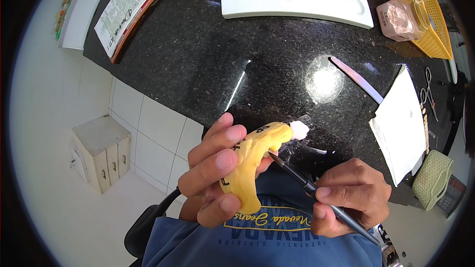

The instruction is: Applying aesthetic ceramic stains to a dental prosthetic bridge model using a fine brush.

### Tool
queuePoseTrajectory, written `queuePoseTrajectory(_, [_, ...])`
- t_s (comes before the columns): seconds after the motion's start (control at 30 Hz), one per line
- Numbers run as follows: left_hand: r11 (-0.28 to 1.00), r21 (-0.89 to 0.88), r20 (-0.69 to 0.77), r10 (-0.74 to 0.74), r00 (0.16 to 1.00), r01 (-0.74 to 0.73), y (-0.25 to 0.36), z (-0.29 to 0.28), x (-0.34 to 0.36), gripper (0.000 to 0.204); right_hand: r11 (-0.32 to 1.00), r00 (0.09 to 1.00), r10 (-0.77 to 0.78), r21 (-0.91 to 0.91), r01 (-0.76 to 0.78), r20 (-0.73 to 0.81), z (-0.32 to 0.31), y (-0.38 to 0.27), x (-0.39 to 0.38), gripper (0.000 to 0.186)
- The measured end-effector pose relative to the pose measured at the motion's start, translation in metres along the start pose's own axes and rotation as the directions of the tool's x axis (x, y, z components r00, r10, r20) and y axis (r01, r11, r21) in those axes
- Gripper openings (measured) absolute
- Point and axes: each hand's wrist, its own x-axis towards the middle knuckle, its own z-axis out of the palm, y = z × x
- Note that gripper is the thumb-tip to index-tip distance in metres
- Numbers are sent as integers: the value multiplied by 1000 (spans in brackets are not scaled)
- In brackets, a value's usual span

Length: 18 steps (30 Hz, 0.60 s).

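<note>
My left hand (217,168) holds a curved yellow dental cast (250,155) with black handwritten marks, its fingers wrapped round the outer side. Between the thumb and fingers of my right hand (354,195) is a slim dark brush (309,186), slanting up to the left. Its pointed tip is at the inner edge of the cast, by a small pale tooth-like piece; whether it touches cannot be told. Just past the cast's far end shows a white fluffy tuft (299,130), perhaps cotton. Part of the cast is hidden behind my left fingers.
On the black speckled counter (198,59) are a white palette (297,0) with coloured wells, a pink jar (398,20), a yellow basket (438,29), a lilac strip (356,79), white paper (401,126) and scissor-handled forceps (429,94). A woven case (432,178) lies at right.
</note>
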Motion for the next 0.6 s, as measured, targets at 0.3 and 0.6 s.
queuePoseTrajectory(0.3, [999,29,29,21,999,-21,-2,-2,2,81,1000,1000,7,-2,-7,-1,1,-1,1,17])
queuePoseTrajectory(0.6, [999,7,7,38,999,-38,-5,0,0,85,1000,1000,-16,-4,16,-18,3,1,1,15])
